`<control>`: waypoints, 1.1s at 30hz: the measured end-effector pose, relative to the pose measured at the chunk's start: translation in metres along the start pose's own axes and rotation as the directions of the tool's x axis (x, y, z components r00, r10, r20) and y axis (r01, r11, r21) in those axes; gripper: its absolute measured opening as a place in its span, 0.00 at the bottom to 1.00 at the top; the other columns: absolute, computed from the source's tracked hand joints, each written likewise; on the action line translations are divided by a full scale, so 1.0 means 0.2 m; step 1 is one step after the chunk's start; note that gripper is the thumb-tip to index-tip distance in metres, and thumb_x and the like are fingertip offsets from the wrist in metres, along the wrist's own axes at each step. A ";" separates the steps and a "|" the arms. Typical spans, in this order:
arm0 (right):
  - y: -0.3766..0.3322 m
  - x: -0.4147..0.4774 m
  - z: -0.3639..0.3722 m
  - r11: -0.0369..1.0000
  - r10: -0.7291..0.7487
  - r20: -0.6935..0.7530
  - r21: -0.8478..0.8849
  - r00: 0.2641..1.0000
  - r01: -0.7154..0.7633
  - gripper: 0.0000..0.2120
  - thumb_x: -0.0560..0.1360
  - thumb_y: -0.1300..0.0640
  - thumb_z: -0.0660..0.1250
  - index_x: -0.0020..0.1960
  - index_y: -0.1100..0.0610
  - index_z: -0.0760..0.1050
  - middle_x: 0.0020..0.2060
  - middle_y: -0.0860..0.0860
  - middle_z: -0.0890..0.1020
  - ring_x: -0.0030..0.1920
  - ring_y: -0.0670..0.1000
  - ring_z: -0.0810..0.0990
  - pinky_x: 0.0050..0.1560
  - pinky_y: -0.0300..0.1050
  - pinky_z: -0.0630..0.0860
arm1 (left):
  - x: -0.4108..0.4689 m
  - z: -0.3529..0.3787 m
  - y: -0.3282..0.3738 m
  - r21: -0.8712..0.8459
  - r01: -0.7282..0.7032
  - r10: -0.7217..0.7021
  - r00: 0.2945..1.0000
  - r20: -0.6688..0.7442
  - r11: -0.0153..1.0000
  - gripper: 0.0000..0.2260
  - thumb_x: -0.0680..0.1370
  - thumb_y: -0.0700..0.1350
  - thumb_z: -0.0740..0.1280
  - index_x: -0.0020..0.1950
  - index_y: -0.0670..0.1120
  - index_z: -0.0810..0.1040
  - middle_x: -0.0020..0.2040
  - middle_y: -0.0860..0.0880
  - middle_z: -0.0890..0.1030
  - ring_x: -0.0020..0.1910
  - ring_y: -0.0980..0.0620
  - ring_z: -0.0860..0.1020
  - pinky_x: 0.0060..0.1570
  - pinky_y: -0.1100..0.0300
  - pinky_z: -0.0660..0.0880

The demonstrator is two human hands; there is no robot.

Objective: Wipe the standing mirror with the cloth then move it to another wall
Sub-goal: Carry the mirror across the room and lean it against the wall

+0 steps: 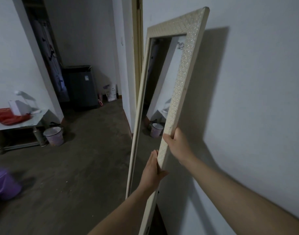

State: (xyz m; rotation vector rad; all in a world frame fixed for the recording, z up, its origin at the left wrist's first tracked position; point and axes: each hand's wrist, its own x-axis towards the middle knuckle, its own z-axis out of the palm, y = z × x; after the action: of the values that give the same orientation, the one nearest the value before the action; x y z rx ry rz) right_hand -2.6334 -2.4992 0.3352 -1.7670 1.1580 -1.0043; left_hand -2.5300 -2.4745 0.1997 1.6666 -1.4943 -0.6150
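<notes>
A tall standing mirror (182, 73) with a cream, patterned frame stands tilted close to the white wall on the right, its top leaning rightward. My right hand (176, 144) grips the mirror's right frame edge about halfway down, fingers wrapped round the front. Just below it, my left hand (153, 168) holds the same right edge, thumb behind the frame. The glass reflects the room. No cloth is in view.
A white wall (247, 99) runs along the right. A doorway (136, 48) lies behind the mirror. On the left stand a low table (18, 124) with red items, a small bin (53, 135), a purple bucket (4, 182) and a dark appliance (81, 89).
</notes>
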 end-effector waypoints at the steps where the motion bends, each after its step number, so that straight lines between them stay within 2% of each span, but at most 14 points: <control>1: 0.01 0.01 0.00 1.000 0.011 -0.015 0.007 1.000 -0.011 0.12 0.78 0.59 0.61 0.58 0.64 0.68 0.53 0.63 0.77 0.54 0.60 0.77 0.47 0.47 0.75 | 0.01 0.01 -0.01 -0.001 0.005 -0.005 1.000 0.005 1.000 0.35 0.71 0.44 0.72 0.73 0.54 0.59 0.69 0.58 0.67 0.69 0.60 0.65 0.70 0.54 0.65; 2: 0.02 0.01 -0.01 1.000 0.019 -0.030 0.011 0.999 -0.019 0.10 0.78 0.59 0.62 0.56 0.63 0.69 0.53 0.63 0.77 0.53 0.59 0.78 0.49 0.49 0.74 | 0.01 0.02 0.00 0.006 0.007 -0.007 1.000 0.010 1.000 0.37 0.71 0.44 0.72 0.75 0.52 0.57 0.72 0.55 0.65 0.73 0.56 0.62 0.72 0.53 0.63; 4: 0.04 0.01 -0.02 1.000 0.016 -0.054 0.022 0.998 -0.015 0.06 0.78 0.59 0.62 0.52 0.60 0.68 0.51 0.58 0.77 0.53 0.56 0.77 0.49 0.46 0.74 | 0.02 0.04 0.01 0.022 0.007 -0.008 1.000 0.014 1.000 0.40 0.72 0.44 0.72 0.77 0.48 0.53 0.77 0.52 0.59 0.77 0.53 0.55 0.75 0.55 0.56; 8: 0.07 0.01 -0.05 1.000 0.011 -0.079 0.018 0.997 -0.010 0.12 0.78 0.59 0.62 0.59 0.62 0.68 0.55 0.56 0.77 0.58 0.55 0.76 0.55 0.47 0.74 | 0.03 0.08 0.03 0.025 0.013 -0.013 1.000 0.021 1.000 0.39 0.73 0.42 0.71 0.78 0.45 0.50 0.78 0.51 0.54 0.77 0.52 0.50 0.73 0.61 0.49; 10: 0.08 0.01 -0.06 1.000 0.010 -0.094 0.004 0.995 -0.009 0.14 0.78 0.59 0.62 0.61 0.63 0.68 0.57 0.57 0.76 0.59 0.55 0.76 0.55 0.46 0.73 | 0.03 0.09 0.04 0.044 0.019 -0.021 0.999 0.036 0.999 0.39 0.73 0.42 0.71 0.78 0.44 0.51 0.78 0.50 0.55 0.77 0.51 0.51 0.74 0.58 0.49; 13: 0.10 0.02 -0.09 1.000 0.001 -0.114 -0.003 0.993 -0.001 0.15 0.78 0.59 0.62 0.62 0.63 0.67 0.59 0.58 0.76 0.60 0.56 0.75 0.55 0.45 0.72 | 0.05 0.10 0.06 0.051 0.023 -0.026 0.998 0.060 0.998 0.39 0.72 0.43 0.72 0.77 0.45 0.53 0.77 0.50 0.59 0.76 0.50 0.57 0.75 0.49 0.58; 17: 0.12 0.02 -0.11 1.000 0.008 -0.129 0.017 0.992 -0.006 0.15 0.78 0.60 0.62 0.63 0.62 0.67 0.60 0.58 0.76 0.61 0.56 0.75 0.56 0.45 0.72 | 0.06 0.12 0.07 0.067 0.015 -0.020 0.998 0.067 0.998 0.38 0.71 0.44 0.72 0.76 0.48 0.55 0.76 0.49 0.61 0.75 0.50 0.60 0.71 0.48 0.64; 21: 0.12 0.02 -0.11 1.000 0.016 -0.122 0.027 0.992 -0.013 0.15 0.79 0.59 0.61 0.64 0.62 0.67 0.62 0.58 0.76 0.63 0.56 0.74 0.54 0.42 0.70 | 0.07 0.12 0.05 0.056 0.020 -0.025 0.996 0.082 0.998 0.39 0.72 0.44 0.72 0.77 0.50 0.53 0.76 0.57 0.52 0.75 0.55 0.52 0.75 0.51 0.58; 24: 0.12 0.02 -0.11 0.999 0.022 -0.123 0.027 0.992 -0.018 0.15 0.79 0.59 0.61 0.63 0.62 0.67 0.61 0.57 0.76 0.63 0.56 0.74 0.53 0.42 0.70 | 0.08 0.13 0.05 0.038 0.026 -0.029 0.996 0.081 0.999 0.40 0.71 0.45 0.72 0.77 0.49 0.54 0.77 0.50 0.59 0.76 0.51 0.58 0.73 0.47 0.61; 27: 0.12 0.02 -0.11 1.000 0.014 -0.133 0.014 0.991 -0.012 0.14 0.79 0.58 0.61 0.62 0.63 0.67 0.61 0.58 0.76 0.62 0.57 0.75 0.52 0.42 0.70 | 0.08 0.13 0.05 0.042 0.038 -0.041 0.996 0.081 0.998 0.40 0.73 0.43 0.71 0.78 0.45 0.50 0.78 0.50 0.54 0.77 0.52 0.51 0.76 0.54 0.52; 31: 0.13 0.02 -0.11 1.000 0.007 -0.142 0.020 0.990 -0.004 0.14 0.79 0.59 0.61 0.62 0.63 0.67 0.58 0.57 0.76 0.62 0.58 0.75 0.51 0.42 0.69 | 0.09 0.13 0.05 0.040 0.014 -0.017 0.997 0.075 0.999 0.40 0.73 0.43 0.71 0.78 0.45 0.49 0.79 0.48 0.53 0.78 0.52 0.49 0.76 0.55 0.51; 33: 0.13 0.02 -0.11 1.000 -0.002 -0.138 0.010 0.990 0.003 0.15 0.79 0.59 0.62 0.63 0.62 0.67 0.60 0.58 0.76 0.62 0.57 0.75 0.51 0.41 0.69 | 0.09 0.13 0.05 0.042 0.018 -0.022 0.997 0.081 0.999 0.40 0.73 0.42 0.71 0.78 0.45 0.50 0.79 0.49 0.53 0.78 0.52 0.49 0.76 0.54 0.52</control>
State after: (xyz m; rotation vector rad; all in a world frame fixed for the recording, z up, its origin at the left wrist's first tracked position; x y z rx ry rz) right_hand -2.6603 -2.5150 0.3211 -1.7132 1.2329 -1.1468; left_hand -2.5535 -2.4978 0.1962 1.7076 -1.5590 -0.6742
